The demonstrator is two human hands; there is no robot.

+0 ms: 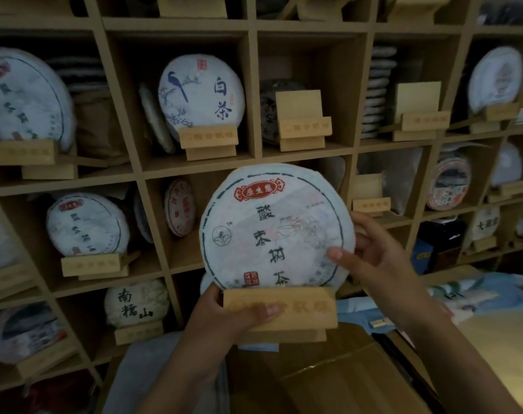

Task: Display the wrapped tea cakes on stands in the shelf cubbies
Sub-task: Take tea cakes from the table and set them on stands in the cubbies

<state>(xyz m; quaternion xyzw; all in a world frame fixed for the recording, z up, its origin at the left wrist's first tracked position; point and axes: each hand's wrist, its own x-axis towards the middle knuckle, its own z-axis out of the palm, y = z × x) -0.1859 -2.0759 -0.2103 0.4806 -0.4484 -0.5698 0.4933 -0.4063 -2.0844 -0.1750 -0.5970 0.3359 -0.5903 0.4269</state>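
Note:
A round white-wrapped tea cake point(272, 225) with a red label and black characters stands upright in a light wooden stand point(299, 307), held in the air in front of the shelf point(251, 85). My left hand point(224, 318) grips the stand from its left side, thumb across the front. My right hand point(373, 252) holds the cake's right edge, thumb on its face. Behind the cake lies the middle cubby of the second row, mostly hidden by it.
Neighbouring cubbies hold wrapped cakes on stands, such as the bird-printed cake point(200, 94). Two empty stands point(302, 121) point(418, 112) sit in the upper row, another empty stand point(370, 195) to the right. A cardboard box point(329, 377) and blue cloth point(493, 294) lie below.

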